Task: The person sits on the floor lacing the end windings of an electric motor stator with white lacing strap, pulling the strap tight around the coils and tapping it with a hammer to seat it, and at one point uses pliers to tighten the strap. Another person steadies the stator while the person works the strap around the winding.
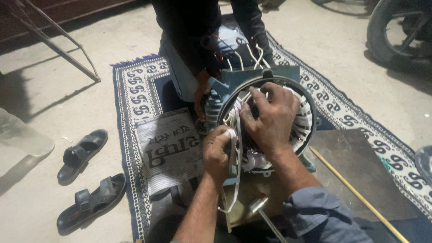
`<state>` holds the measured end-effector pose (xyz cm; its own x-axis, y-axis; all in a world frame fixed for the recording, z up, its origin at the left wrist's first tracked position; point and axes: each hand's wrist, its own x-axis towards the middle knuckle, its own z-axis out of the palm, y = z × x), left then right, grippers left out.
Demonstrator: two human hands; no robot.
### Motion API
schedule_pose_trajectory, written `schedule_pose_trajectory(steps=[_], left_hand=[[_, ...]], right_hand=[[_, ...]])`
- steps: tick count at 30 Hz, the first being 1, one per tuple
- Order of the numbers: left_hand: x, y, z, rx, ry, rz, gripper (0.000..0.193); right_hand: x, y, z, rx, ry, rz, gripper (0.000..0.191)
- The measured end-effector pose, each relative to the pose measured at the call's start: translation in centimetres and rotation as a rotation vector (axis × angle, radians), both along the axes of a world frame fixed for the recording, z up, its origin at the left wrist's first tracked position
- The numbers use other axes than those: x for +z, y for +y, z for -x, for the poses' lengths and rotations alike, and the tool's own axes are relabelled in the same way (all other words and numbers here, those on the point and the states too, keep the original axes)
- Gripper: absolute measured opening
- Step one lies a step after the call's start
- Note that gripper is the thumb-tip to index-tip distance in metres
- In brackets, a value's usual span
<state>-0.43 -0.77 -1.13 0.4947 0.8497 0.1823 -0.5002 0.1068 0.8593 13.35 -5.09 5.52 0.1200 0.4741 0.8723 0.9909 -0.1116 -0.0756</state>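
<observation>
The motor [263,121] stands on the rug [135,90], heavy and rigid. Right hand [270,119] fingers spread on its fragile windings; left hand [217,153] fingers clamp soft white tape [236,153] beside it.

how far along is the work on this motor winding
Done: white coils already sit around much of the stator. In hand: the left hand grips white tape, while the right hand presses into the coils. Left: loose lead wires hang untied at the top; another person's hand steadies the housing.
</observation>
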Motion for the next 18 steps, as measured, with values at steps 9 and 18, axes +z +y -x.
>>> schedule_pose_trajectory(steps=[9,18], left_hand=[[-1.8,0.4,-1.1,-0.058,-0.193,0.13,0.016],[-1.2,0.6,-0.7,-0.068,-0.139,0.1,0.02]], right_hand=[[1.9,2.7,0.7,-0.024,-0.398,0.333,0.009],[2.3,2.4,-2.2,0.04,-0.42,0.21,0.008]])
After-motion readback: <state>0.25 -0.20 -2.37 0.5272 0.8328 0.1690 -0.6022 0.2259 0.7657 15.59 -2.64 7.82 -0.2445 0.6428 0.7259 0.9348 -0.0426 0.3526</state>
